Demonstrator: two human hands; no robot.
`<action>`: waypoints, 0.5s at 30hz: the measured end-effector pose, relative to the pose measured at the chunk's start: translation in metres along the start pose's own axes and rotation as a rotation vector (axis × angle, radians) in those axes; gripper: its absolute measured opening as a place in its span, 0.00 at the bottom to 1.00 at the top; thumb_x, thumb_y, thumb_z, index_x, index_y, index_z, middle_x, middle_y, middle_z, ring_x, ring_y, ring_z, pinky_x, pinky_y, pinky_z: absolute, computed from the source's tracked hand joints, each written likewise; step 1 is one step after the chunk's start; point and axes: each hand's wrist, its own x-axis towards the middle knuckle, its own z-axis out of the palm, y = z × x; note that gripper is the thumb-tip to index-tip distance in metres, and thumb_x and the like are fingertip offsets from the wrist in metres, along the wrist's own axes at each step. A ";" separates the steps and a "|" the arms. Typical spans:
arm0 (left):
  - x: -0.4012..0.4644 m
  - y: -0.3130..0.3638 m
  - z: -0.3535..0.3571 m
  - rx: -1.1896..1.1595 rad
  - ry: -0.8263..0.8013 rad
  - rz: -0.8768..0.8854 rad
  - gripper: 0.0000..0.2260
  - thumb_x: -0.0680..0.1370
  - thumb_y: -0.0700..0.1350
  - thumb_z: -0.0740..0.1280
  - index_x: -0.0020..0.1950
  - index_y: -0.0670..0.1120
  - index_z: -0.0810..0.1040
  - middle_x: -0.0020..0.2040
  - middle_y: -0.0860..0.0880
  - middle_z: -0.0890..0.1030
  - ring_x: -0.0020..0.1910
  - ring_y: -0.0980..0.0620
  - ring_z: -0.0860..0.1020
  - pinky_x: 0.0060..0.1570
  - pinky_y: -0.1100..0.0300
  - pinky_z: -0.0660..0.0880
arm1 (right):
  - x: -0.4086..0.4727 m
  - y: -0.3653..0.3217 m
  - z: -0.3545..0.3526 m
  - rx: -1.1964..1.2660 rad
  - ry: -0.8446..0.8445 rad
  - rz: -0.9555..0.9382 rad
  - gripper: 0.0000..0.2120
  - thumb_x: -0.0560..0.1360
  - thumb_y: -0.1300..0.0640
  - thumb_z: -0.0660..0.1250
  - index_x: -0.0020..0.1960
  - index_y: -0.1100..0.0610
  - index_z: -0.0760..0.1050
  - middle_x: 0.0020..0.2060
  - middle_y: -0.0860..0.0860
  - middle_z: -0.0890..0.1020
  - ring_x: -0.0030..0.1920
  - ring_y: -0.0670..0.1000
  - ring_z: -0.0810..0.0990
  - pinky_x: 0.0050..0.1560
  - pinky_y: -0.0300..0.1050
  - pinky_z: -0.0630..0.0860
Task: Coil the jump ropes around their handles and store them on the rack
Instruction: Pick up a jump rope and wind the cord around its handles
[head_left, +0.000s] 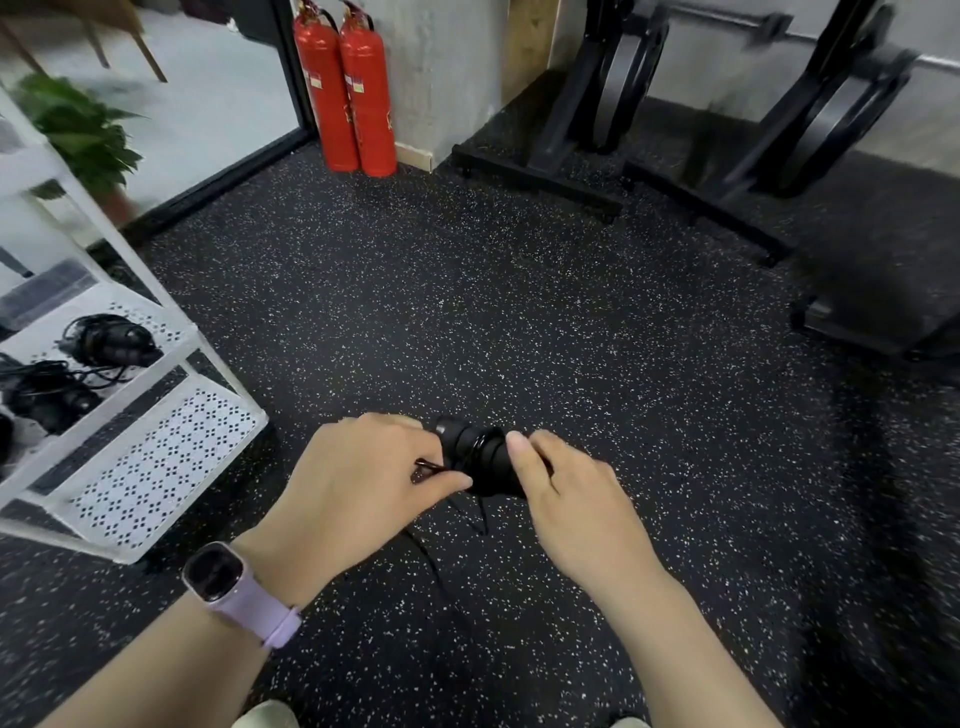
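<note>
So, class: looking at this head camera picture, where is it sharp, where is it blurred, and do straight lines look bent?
Head view: sharp on both hands, left and right, gripping the black rope-wrapped jump rope handles; smeared blur along the right edge around the black weight rack; wide-angle distortion tilts the white perforated metal rack and red fire extinguishers; lighting even, soft.

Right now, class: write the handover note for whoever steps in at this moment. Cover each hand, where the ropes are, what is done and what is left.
Left hand: pinching the loose cord against the rope handles.
Right hand: gripping the other end of the same handles.
Cord is wound several turns around them; a short tail hangs down.
Done: at least two coiled ropes lie on the white rack, at the left.
Left: finish the wrap, secure the tail, put this bundle on the rack.
</note>
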 end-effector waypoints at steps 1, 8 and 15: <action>0.000 -0.002 0.000 0.003 0.012 0.026 0.20 0.73 0.71 0.61 0.39 0.57 0.80 0.32 0.60 0.71 0.31 0.63 0.71 0.30 0.64 0.67 | -0.001 -0.002 0.000 -0.029 0.004 -0.013 0.23 0.82 0.32 0.44 0.47 0.45 0.71 0.38 0.44 0.78 0.40 0.46 0.76 0.41 0.51 0.73; 0.001 -0.003 -0.001 -0.094 -0.040 0.269 0.14 0.80 0.65 0.58 0.41 0.58 0.71 0.36 0.63 0.68 0.40 0.62 0.67 0.46 0.67 0.64 | -0.007 -0.007 -0.001 -0.096 -0.165 -0.137 0.26 0.84 0.34 0.46 0.39 0.48 0.71 0.33 0.47 0.78 0.37 0.51 0.78 0.40 0.50 0.74; -0.001 0.002 -0.002 -0.498 -0.290 0.095 0.16 0.79 0.65 0.61 0.39 0.56 0.74 0.37 0.58 0.75 0.40 0.59 0.72 0.45 0.65 0.69 | -0.006 0.006 -0.011 0.165 -0.423 -0.146 0.32 0.79 0.27 0.48 0.39 0.53 0.71 0.27 0.42 0.74 0.28 0.45 0.72 0.36 0.48 0.72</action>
